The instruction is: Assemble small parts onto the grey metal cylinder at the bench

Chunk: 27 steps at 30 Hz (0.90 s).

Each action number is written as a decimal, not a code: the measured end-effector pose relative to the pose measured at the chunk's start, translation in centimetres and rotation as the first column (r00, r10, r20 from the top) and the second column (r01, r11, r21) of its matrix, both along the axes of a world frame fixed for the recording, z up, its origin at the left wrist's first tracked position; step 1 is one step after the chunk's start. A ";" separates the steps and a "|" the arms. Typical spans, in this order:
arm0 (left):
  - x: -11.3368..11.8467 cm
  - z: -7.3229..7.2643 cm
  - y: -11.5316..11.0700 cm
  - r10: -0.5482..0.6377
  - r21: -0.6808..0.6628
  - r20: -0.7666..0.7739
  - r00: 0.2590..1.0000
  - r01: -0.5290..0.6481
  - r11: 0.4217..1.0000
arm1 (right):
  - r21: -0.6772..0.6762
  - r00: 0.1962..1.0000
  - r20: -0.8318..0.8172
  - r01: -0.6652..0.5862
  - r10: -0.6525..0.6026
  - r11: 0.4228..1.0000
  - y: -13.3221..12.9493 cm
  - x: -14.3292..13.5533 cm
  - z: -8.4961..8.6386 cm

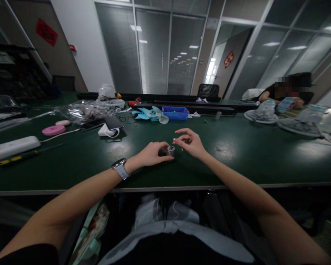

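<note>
A small silvery metal cylinder (pixel 170 151) with dark details on its top, like a small motor, stands upright on the green table. My left hand (pixel 154 152), with a watch (pixel 120 168) on its wrist, holds the cylinder from the left between thumb and fingers. Just above and to the right of it hovers my right hand (pixel 191 143). Its thumb and a finger are pinched close over the cylinder's top, the index finger stretched out above. Whatever lies between those tips is too small to make out.
A blue bin (pixel 175 113) and blue fan blades (pixel 150 113) lie at the back. To the left are a power strip (pixel 13 147), a screwdriver (pixel 16 159), a pink disc (pixel 53 130) and a white device (pixel 107 130). Another person (pixel 289 90) works at the far right beside fan parts (pixel 262 112).
</note>
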<state>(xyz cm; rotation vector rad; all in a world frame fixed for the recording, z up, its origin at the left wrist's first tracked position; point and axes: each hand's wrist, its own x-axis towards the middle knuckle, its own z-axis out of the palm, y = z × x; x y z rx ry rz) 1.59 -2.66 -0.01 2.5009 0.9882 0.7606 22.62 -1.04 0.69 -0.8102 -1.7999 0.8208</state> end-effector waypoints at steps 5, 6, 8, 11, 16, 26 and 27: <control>0.0 0.1 0.0 -0.024 0.003 0.003 1.000 0.024 1.000 | -0.007 0.986 0.093 -0.137 0.137 0.991 -0.1 -0.2 -0.4; 0.1 0.1 0.0 -0.028 0.006 0.007 1.000 0.028 1.000 | -0.005 0.984 0.104 -0.148 0.147 0.989 -0.1 -0.3 -0.4; 0.1 0.1 0.0 -0.028 0.009 0.009 1.000 0.028 1.000 | 0.010 0.984 0.110 -0.142 0.140 0.990 -0.2 -0.4 -0.6; 0.1 0.1 0.0 -0.016 0.012 -0.007 1.000 0.016 1.000 | 0.028 0.993 0.070 -0.099 0.096 0.995 -0.1 -0.6 -0.6; 0.0 0.0 0.0 0.012 0.025 -0.029 0.999 -0.011 1.000 | -0.031 0.999 -0.041 -0.013 0.012 0.999 1.3 0.4 -0.5; 0.1 0.1 -0.2 0.051 0.056 -0.040 0.998 -0.049 0.997 | -0.300 0.892 0.311 -0.236 0.329 0.924 3.9 4.1 -0.9; 0.1 0.1 -0.2 0.053 0.055 -0.038 0.998 -0.051 0.997 | -0.315 0.878 0.320 -0.255 0.355 0.914 3.9 4.0 -1.0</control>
